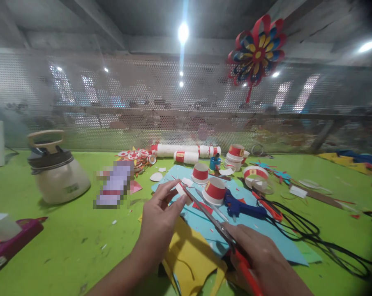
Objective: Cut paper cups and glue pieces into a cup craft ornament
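Between the thumb and fingers of my left hand [162, 216] is a small white and red paper piece [183, 193]. My right hand [259, 255] grips scissors with red handles [246, 269]; their metal blades [209, 213] point up and left, with the tips by the paper piece. Whether the blades touch it I cannot tell. Just beyond the scissors, a red and white paper cup [214, 191] and a second one [200, 173] stand upside down on light blue paper [275, 238]. Below my hands lies cut yellow paper [192, 259].
A blue glue gun [246, 209] and an orange-handled tool [270, 209] lie right of the cups, near a black cable [327, 246]. Stacked cups [235, 156] and a long white cup roll [179, 150] are at the back. A jug [59, 176] stands left; a purple power strip [19, 242] lies nearer.
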`<state>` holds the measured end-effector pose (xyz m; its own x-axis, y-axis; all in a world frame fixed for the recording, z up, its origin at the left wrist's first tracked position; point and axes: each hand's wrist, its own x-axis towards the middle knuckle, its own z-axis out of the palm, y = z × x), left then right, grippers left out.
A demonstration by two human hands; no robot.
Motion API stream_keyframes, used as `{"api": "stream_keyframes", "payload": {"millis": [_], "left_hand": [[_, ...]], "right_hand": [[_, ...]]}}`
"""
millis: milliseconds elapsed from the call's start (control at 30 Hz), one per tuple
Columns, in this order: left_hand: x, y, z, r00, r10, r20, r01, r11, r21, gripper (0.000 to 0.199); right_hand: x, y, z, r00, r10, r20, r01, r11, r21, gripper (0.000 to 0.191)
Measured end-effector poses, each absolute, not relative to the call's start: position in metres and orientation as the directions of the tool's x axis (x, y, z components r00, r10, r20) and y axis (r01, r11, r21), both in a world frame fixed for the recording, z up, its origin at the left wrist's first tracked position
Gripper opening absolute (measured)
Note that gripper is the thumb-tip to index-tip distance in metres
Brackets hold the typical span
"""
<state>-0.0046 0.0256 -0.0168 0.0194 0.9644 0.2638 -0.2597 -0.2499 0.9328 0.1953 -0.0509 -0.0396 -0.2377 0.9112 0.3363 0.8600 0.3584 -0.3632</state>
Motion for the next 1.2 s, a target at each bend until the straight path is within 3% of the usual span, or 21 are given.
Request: {"api": "stream_keyframes", "payload": {"millis": [400, 567, 700, 933, 1200], "left_hand": [[-0.006, 0.025, -0.019, 0.087, 0.951, 0.298, -0.275, -0.264, 0.924, 0.037], [-0.004, 0.022, -0.015, 0.087, 0.964, 0.252, -0.333, -0.21, 0.919, 0.043], [-0.004, 0.02, -0.01, 0.132, 0.971, 0.198, -0.493, -0.109, 0.863, 0.044], [-0.008, 0.022, -0.002, 0.236, 0.97, 0.056, -0.602, 0.101, 0.792, 0.051], [-0.012, 0.039, -0.015, 0.201, 0.979, -0.026, -0.618, 0.147, 0.772, 0.031]], "right_hand": [[0.199, -0.049, -0.05, -0.287, 0.901, 0.326, 0.888, 0.378, -0.263, 0.037], [0.197, -0.046, -0.043, -0.233, 0.917, 0.324, 0.858, 0.35, -0.375, 0.031], [0.197, -0.04, -0.036, -0.1, 0.955, 0.278, 0.857, 0.224, -0.464, 0.029], [0.203, -0.031, -0.036, -0.034, 0.968, 0.249, 0.855, 0.157, -0.495, 0.033], [0.199, -0.027, -0.03, -0.077, 0.97, 0.228, 0.858, 0.182, -0.481, 0.041]]}}
